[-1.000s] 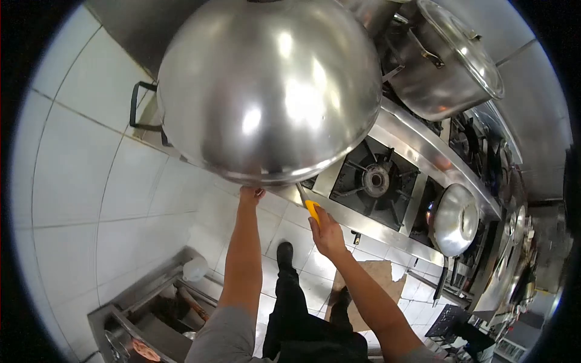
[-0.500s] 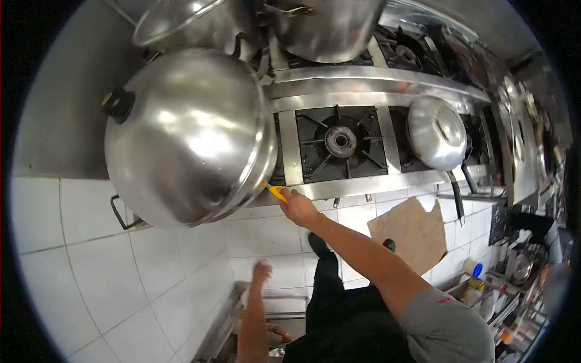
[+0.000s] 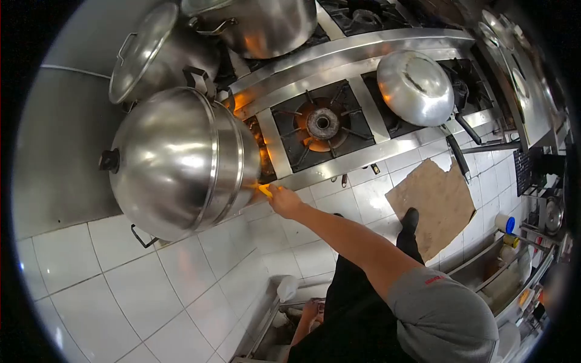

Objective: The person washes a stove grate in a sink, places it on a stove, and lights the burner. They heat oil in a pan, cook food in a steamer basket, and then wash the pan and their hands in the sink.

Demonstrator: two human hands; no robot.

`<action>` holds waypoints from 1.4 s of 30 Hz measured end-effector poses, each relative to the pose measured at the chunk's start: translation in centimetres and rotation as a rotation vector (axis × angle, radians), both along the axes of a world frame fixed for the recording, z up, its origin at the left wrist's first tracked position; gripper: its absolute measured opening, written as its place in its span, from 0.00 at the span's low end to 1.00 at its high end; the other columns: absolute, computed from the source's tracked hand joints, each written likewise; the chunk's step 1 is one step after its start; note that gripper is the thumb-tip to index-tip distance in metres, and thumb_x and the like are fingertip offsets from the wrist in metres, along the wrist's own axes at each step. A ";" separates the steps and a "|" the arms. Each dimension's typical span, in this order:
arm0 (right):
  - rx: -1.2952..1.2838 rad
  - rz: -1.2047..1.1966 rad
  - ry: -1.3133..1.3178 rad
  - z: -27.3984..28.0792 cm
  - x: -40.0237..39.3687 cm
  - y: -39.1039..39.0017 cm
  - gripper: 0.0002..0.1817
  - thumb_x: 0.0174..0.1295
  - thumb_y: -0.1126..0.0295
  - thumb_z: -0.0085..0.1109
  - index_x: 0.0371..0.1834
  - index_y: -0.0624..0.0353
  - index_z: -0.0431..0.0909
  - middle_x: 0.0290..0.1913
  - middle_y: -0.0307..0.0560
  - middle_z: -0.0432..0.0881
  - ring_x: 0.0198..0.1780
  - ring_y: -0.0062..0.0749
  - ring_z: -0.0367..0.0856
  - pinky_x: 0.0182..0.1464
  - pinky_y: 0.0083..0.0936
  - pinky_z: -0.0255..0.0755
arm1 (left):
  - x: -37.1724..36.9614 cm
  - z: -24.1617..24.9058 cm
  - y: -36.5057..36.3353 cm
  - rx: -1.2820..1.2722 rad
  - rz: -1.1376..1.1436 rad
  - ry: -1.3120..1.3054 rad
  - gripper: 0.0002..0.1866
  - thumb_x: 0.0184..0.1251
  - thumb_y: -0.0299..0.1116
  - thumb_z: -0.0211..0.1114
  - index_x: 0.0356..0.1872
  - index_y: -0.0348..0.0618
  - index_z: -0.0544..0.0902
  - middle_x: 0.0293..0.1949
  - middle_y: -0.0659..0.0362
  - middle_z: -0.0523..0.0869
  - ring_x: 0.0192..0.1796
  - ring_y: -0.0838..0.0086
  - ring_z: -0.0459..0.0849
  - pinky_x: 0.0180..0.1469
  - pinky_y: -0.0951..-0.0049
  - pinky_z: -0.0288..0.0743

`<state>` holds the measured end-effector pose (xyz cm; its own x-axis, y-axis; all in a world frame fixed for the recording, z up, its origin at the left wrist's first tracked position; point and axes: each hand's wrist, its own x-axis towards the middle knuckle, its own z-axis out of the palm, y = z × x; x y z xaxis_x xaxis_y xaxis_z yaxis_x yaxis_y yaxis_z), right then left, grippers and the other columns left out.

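Note:
My right hand [image 3: 285, 202] is closed round a yellow lighter [image 3: 264, 190], held low at the stove's front edge beside a large domed steel pot [image 3: 175, 160]. Orange flame glow shows under the pot's right side, near the lighter's tip. The pot lies at the left end of the stove, its black knob pointing left. Down by my dark trousers is my left hand [image 3: 310, 311], small in view and partly hidden; its fingers are not clear enough to read.
An uncovered burner [image 3: 322, 124] glows orange to the pot's right. Beyond it sits an upturned steel pan [image 3: 416, 88], with black handles jutting over the front edge. Tall pots [image 3: 260, 27] stand behind. Cardboard [image 3: 436, 202] lies on the tiled floor.
Orange flame light has appeared under the large pot and around the bare burner. My left hand has moved down and right toward my leg. The view has shifted and turned.

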<state>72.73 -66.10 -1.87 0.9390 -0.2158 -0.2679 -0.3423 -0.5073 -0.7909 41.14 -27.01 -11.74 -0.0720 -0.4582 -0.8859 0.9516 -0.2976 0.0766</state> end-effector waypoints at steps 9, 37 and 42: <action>0.115 0.152 0.228 -0.5 -25.8 -7.0 0.28 0.65 0.59 0.52 0.67 0.51 0.60 0.59 0.53 0.72 0.53 0.49 0.77 0.51 0.41 0.73 | 5.3 4.4 -9.8 0.234 -0.304 -0.452 0.15 0.69 0.39 0.54 0.49 0.40 0.75 0.33 0.52 0.86 0.31 0.67 0.85 0.29 0.66 0.80; 0.073 -0.868 0.325 -17.9 -101.8 -28.7 0.16 0.66 0.57 0.53 0.42 0.60 0.79 0.24 0.48 0.80 0.26 0.37 0.79 0.24 0.32 0.70 | -5.5 10.9 -47.2 0.038 -0.969 -0.824 0.31 0.70 0.57 0.47 0.44 0.33 0.81 0.44 0.41 0.83 0.47 0.56 0.82 0.49 0.61 0.73; 0.192 -1.325 0.115 0.6 -86.6 -37.7 0.23 0.65 0.66 0.56 0.62 0.59 0.64 0.32 0.42 0.77 0.25 0.19 0.72 0.23 0.19 0.66 | -7.8 10.1 -48.9 -0.597 -1.175 -1.382 0.21 0.65 0.51 0.56 0.36 0.40 0.83 0.33 0.44 0.84 0.35 0.57 0.84 0.39 0.59 0.78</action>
<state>-13.85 -103.84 -1.26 0.0240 -0.8882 -0.4589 -0.5543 0.3702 -0.7455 33.29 -75.94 -1.64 -0.0118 -0.9341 -0.3569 -0.4870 -0.3063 0.8179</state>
